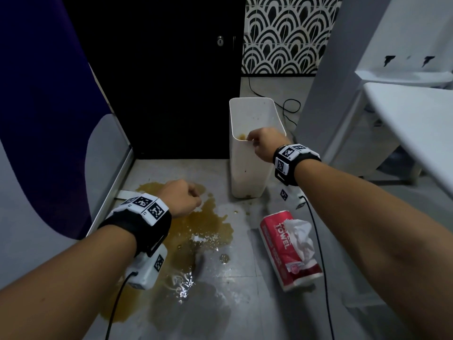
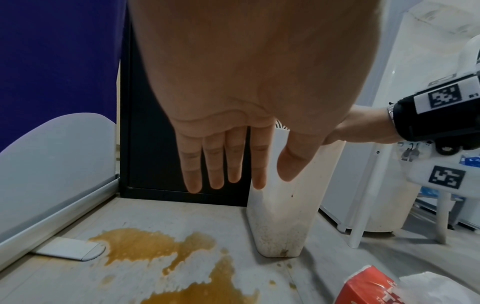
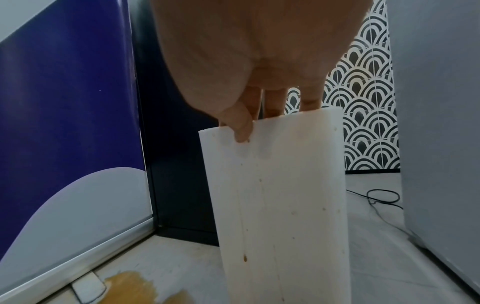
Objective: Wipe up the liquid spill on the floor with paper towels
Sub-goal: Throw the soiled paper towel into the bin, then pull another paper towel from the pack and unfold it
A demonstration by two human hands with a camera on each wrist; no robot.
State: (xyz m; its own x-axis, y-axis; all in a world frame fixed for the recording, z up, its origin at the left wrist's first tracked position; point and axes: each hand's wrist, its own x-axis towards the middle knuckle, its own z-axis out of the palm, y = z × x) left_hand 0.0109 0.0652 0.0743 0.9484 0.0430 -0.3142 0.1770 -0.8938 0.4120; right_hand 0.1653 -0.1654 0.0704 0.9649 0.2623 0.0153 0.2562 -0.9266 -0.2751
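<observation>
A: What does the right hand (image 3: pixel 249 86) have?

B: It pinches the near rim of the white bin (image 1: pixel 247 168), thumb outside, fingers inside. The bin stands upright at the far edge of the spill (image 1: pixel 196 231).

A: And the left hand (image 2: pixel 233 123)?

B: It holds nothing. The wrist view shows its fingers straight, above the amber puddle.

A: So how should this step go?

B: I'd set the bin squarely down, clear of the wet patch, and let go gently; drips streak its wall. Then reach for the paper towels (image 1: pixel 289 251), lying on the floor right of the spill with a loose sheet poking out. Blot from the edges inward.
</observation>
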